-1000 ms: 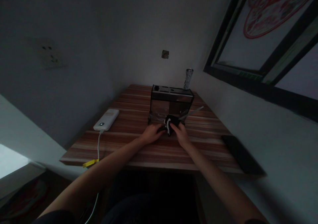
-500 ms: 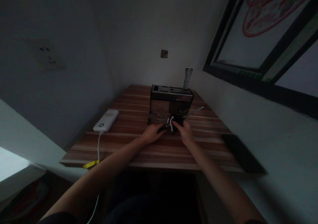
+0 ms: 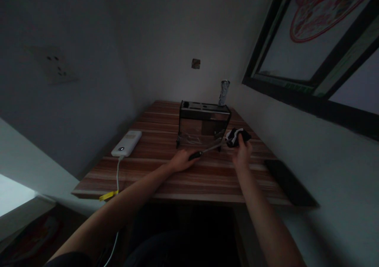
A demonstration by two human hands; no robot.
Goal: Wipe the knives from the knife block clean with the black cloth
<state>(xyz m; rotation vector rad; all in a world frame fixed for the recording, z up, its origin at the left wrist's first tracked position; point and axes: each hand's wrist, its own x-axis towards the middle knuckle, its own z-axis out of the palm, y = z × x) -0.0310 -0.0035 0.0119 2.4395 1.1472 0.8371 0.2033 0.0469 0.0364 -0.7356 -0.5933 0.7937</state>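
Observation:
My left hand [image 3: 182, 160] is closed round the black handle of a knife [image 3: 211, 148], whose long narrow blade points up and to the right. A black-and-white cloth [image 3: 237, 136] is pinched in my right hand [image 3: 243, 152], around or against the blade's tip; the dim light hides exactly how they touch. Right behind the blade stands a knife block [image 3: 204, 125] with see-through sides, a dark frame and slots along its top. From its top right slot rises a patterned silvery handle [image 3: 224, 92].
On the wood-grain table [image 3: 166, 184], a white power bank [image 3: 126, 143] lies at left with a white cable [image 3: 117, 176] hanging over the front edge, near a yellow tag [image 3: 108, 196]. A dark flat slab [image 3: 290, 182] lies at the right edge. Walls stand close around.
My right hand has slid the cloth away from the handle, to the right and slightly up, baring the blade. My left hand has stayed nearly in place, gripping the handle.

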